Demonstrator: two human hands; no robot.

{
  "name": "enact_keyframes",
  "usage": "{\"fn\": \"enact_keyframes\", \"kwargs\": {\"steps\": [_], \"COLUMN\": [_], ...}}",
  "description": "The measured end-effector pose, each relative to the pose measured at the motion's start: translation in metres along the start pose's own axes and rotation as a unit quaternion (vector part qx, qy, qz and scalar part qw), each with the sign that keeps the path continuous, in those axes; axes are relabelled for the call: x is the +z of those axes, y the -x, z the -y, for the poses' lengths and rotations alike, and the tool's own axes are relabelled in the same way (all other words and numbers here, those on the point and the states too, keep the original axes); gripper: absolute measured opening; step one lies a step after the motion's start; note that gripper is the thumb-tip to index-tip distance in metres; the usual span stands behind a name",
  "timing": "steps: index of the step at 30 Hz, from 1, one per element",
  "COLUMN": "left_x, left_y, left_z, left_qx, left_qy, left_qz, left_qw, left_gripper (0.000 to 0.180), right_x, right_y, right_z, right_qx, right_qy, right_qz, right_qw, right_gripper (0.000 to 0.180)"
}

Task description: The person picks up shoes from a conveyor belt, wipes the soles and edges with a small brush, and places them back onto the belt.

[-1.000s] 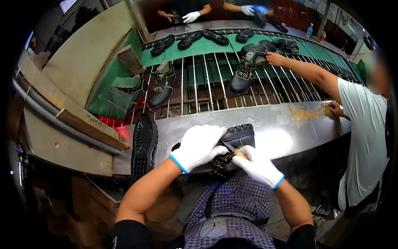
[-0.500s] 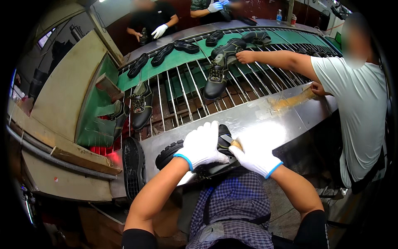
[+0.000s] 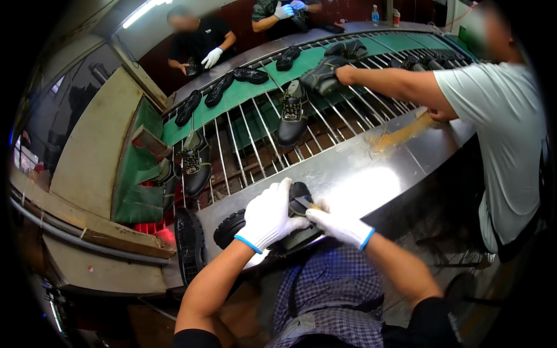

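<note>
A black shoe (image 3: 231,227) lies on its side at the near edge of the metal ledge, treaded sole toward the left. My left hand (image 3: 266,216), in a white glove with blue cuff, grips it across the middle and hides much of the upper. The likewise gloved right hand (image 3: 339,225) is closed round a small tool with a tan handle (image 3: 314,207). Its flat greyish end lies against the shoe's upper near the opening; the tool's exact kind is unclear. Left of this shoe, a separate black sole (image 3: 190,243) stands along the ledge.
Beyond the ledge (image 3: 325,168) runs a rack of metal bars and green belt with black shoes (image 3: 293,119) and soles (image 3: 219,90). At right, a co-worker in a pale shirt (image 3: 493,110) holds a shoe (image 3: 324,76). Two more people work across. A wooden panel (image 3: 96,145) stands left.
My right hand has shifted left with the tool, bringing its flat end onto the upper. The co-worker has lifted a shoe off the rack. The whole view has tilted slightly.
</note>
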State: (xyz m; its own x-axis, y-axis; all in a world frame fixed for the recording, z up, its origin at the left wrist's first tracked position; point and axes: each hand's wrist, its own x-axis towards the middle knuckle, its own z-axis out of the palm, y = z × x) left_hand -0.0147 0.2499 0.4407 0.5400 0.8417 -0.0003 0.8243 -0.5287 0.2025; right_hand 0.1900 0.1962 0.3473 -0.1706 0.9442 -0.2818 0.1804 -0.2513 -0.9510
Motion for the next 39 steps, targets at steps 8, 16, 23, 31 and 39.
{"fn": "enact_keyframes", "kwargs": {"steps": [8,16,23,31,39], "left_x": [0.012,-0.001,-0.014,0.014,-0.004], "left_y": [0.008,-0.002,-0.027,-0.025,-0.013], "left_z": [0.004,0.005,0.004,0.021,0.005], "left_qx": [-0.027,-0.056,-0.025,-0.007,-0.018], "left_qy": [0.009,0.018,0.027,0.037,0.000], "left_qz": [-0.025,0.031,0.109,-0.021,0.056], "left_qw": [0.999,0.998,0.993,0.999,0.998], "left_gripper": [0.104,0.111,0.118,0.073,0.103], "right_x": [-0.033,-0.041,-0.021,0.016,-0.048], "right_y": [0.013,0.055,0.013,0.039,0.018], "right_z": [0.038,0.014,0.023,0.091,0.069], "right_qx": [0.003,0.024,0.000,-0.179,0.086], "right_qy": [0.226,0.208,0.184,0.423,0.032], "right_qz": [-0.016,-0.103,-0.034,-0.051,-0.047], "right_qw": [0.974,0.972,0.982,0.887,0.995], "right_gripper": [0.055,0.056,0.056,0.042,0.040]}}
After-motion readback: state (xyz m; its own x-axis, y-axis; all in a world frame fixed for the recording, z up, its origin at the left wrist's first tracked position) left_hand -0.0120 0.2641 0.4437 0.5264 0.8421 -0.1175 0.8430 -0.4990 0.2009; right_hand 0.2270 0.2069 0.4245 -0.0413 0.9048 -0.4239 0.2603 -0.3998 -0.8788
